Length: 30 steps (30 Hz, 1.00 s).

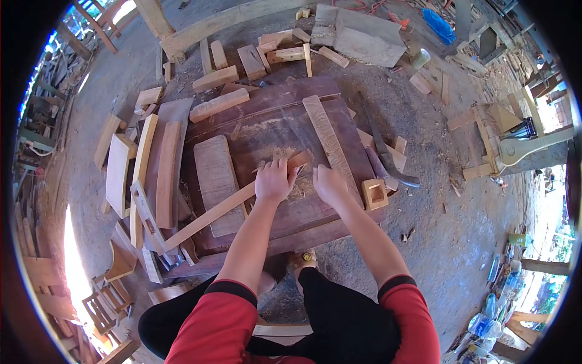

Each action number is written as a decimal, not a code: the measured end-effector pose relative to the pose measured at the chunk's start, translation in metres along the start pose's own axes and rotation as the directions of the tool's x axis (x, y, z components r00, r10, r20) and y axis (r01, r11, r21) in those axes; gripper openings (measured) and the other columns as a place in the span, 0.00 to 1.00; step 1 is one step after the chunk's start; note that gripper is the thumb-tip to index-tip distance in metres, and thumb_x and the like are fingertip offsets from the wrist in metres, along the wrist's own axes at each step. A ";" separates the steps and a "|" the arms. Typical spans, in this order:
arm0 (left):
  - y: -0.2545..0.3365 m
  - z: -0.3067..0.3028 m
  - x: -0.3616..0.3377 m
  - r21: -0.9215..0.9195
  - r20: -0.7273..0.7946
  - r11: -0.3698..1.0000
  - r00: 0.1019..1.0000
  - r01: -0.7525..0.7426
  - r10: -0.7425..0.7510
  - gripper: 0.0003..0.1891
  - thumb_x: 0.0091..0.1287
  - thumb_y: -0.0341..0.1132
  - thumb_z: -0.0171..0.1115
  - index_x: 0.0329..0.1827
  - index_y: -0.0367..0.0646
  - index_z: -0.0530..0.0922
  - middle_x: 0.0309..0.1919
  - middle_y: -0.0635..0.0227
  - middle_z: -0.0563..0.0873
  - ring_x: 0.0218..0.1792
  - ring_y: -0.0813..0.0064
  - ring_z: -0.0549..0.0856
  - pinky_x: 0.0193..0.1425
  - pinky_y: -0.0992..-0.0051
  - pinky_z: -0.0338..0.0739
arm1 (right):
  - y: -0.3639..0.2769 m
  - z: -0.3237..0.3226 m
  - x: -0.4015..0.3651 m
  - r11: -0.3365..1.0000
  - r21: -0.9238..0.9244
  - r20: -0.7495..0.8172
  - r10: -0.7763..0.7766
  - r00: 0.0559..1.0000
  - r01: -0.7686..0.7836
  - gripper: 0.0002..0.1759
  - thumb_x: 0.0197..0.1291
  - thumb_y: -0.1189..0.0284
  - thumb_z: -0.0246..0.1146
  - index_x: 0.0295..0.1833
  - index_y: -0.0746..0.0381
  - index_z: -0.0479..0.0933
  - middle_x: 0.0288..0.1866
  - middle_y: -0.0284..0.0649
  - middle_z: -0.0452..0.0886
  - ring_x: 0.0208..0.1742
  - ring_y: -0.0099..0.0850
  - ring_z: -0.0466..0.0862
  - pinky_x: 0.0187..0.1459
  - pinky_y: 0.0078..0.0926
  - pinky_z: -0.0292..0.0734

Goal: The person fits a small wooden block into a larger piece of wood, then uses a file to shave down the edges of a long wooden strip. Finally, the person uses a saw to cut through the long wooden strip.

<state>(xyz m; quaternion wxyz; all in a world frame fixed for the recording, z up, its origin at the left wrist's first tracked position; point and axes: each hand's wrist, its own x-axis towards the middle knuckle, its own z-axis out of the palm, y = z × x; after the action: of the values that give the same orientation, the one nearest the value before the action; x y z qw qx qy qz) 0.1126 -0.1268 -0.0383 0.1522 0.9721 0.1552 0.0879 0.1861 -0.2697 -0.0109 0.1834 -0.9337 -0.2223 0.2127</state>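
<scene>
My left hand (274,181) is wrapped round a long, narrow wooden strip (212,214) near its far end. The strip slants down to the left across the low wooden work board (267,142). Close to the strip's end, my right hand (331,185) is closed, knuckles up; whatever is in its fingers is hidden. Wood shavings (276,144) lie just beyond both hands. Left of them a wide flat plank (212,170) rests on the board, and a rough-faced wooden bar (330,136) lies to the right.
A small block with a square hole (375,193) sits at the board's right edge, near a long dark curved tool (382,142). Cut timber pieces (218,79) surround the far and left sides. A guitar-like wooden piece (527,147) and plastic bottles (485,324) are at right.
</scene>
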 end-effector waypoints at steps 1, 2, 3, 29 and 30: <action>0.000 0.000 0.000 -0.003 -0.002 1.000 1.000 -0.003 0.003 0.18 0.63 0.49 0.51 0.42 0.42 0.71 0.35 0.60 0.81 0.38 0.59 0.81 0.41 0.60 0.74 | 0.004 0.002 -0.006 1.000 -0.002 -0.004 0.002 1.000 -0.002 0.19 0.65 0.60 0.42 0.40 0.63 0.71 0.33 0.57 0.79 0.37 0.55 0.79 0.41 0.50 0.73; 0.000 -0.001 0.000 -0.002 -0.012 1.000 1.000 -0.014 0.014 0.18 0.63 0.49 0.51 0.41 0.42 0.71 0.35 0.60 0.81 0.38 0.59 0.81 0.40 0.60 0.74 | 0.011 0.005 -0.016 1.000 0.008 -0.009 0.027 1.000 -0.027 0.18 0.65 0.60 0.43 0.40 0.63 0.71 0.33 0.57 0.79 0.37 0.55 0.79 0.41 0.50 0.73; 0.001 -0.001 0.000 -0.001 -0.022 1.000 1.000 -0.021 0.021 0.18 0.63 0.49 0.51 0.41 0.42 0.71 0.34 0.60 0.81 0.37 0.60 0.81 0.40 0.60 0.74 | 0.018 0.007 -0.028 0.999 0.018 -0.011 0.049 0.999 -0.049 0.18 0.65 0.60 0.43 0.40 0.63 0.71 0.32 0.57 0.78 0.36 0.55 0.79 0.40 0.51 0.73; 0.003 -0.003 0.001 0.004 -0.010 1.000 1.000 -0.024 0.024 0.17 0.64 0.48 0.50 0.41 0.41 0.70 0.34 0.59 0.81 0.36 0.57 0.80 0.40 0.61 0.74 | 0.023 -0.004 -0.039 0.999 0.026 0.052 0.030 0.998 -0.031 0.20 0.66 0.59 0.41 0.38 0.65 0.71 0.32 0.58 0.78 0.37 0.57 0.78 0.41 0.52 0.72; 0.002 -0.003 0.001 0.008 0.000 1.000 1.000 -0.023 0.023 0.17 0.64 0.48 0.50 0.41 0.41 0.70 0.34 0.59 0.81 0.37 0.58 0.80 0.40 0.61 0.74 | 0.033 -0.003 -0.055 0.999 0.009 0.050 0.037 0.998 -0.037 0.20 0.66 0.59 0.41 0.37 0.64 0.70 0.31 0.58 0.78 0.36 0.57 0.78 0.40 0.52 0.72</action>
<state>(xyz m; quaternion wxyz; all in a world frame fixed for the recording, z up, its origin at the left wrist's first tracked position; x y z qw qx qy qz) 0.1137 -0.1274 -0.0351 0.1474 0.9744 0.1442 0.0891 0.1536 -0.3251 -0.0055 0.1787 -0.9311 -0.2084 0.2402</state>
